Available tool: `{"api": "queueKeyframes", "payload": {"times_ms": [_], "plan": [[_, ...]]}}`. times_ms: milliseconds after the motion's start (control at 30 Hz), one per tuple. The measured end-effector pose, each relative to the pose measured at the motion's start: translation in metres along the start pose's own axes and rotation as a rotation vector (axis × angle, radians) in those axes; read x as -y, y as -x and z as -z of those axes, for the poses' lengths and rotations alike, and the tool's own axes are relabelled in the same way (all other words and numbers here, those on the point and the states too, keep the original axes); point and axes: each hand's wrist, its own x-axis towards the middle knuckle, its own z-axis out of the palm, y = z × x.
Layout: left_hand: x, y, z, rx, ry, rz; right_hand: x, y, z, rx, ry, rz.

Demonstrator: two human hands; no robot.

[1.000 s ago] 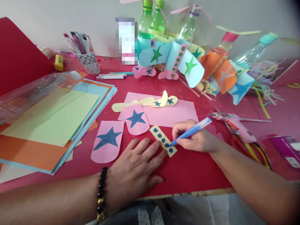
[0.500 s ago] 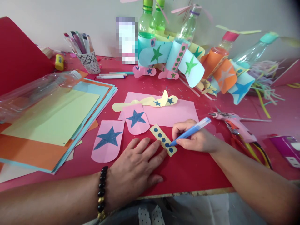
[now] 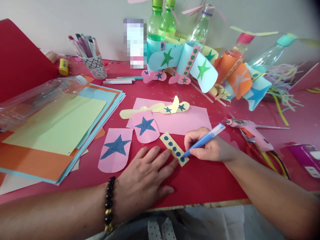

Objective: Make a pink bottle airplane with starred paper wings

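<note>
Several dark blue dots run down a small yellow paper strip (image 3: 172,145) lying slantwise on the red table. My right hand (image 3: 207,146) is closed round a blue marker (image 3: 206,137), its tip at the dot on the strip's near end. Flat on the table, my left hand (image 3: 145,176) has its fingers spread, with fingertips on the strip's left edge. Left of the strip lie two pink rounded paper pieces, one with a blue star (image 3: 144,126), the other with a larger blue star (image 3: 116,147). Yellow paper cutouts (image 3: 160,109) rest on a pink sheet (image 3: 192,124) behind them.
A clear plastic bottle (image 3: 47,95) lies on stacked coloured paper (image 3: 57,116) at left. A cup of markers (image 3: 95,67) stands behind. Decorated bottles (image 3: 191,56) line the back. At right are a pink glue gun (image 3: 255,131) and a purple object (image 3: 303,155).
The marker tip has shifted slightly toward me, from the second-nearest dot to the nearest one. My left hand stays in place on the strip.
</note>
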Motion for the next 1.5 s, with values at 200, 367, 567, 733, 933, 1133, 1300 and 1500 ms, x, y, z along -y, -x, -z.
{"api": "queueKeyframes", "payload": {"times_ms": [200,367,567,733,933,1133,1300,1500], "plan": [[0.001,0.0009,-0.0008,0.02,0.004,-0.005,0.0006,0.0002,-0.0007,-0.001,0.002,0.0],[0.0015,0.0,-0.0004,0.033,0.001,-0.001,0.0002,0.0001,-0.0011,0.008,0.012,0.003],[0.0005,-0.0001,-0.0001,0.043,0.012,0.007,0.0025,-0.0004,-0.0007,0.03,0.018,-0.004],[0.0009,-0.0011,-0.0014,0.021,0.001,-0.002,0.0033,-0.0003,-0.0003,0.042,0.014,0.0],[0.0021,-0.0014,-0.0011,0.014,-0.008,-0.002,0.0039,-0.0002,0.0,0.051,0.024,0.012],[0.0022,-0.002,-0.0019,-0.008,-0.01,-0.02,0.0023,0.001,0.0013,0.068,0.022,0.001],[0.0014,-0.0007,-0.0013,-0.024,-0.016,-0.014,0.0032,0.0015,0.0014,0.076,0.016,-0.007],[0.0018,0.0,-0.0021,-0.037,-0.018,-0.018,0.004,0.0011,0.0017,0.07,0.018,-0.011]]}}
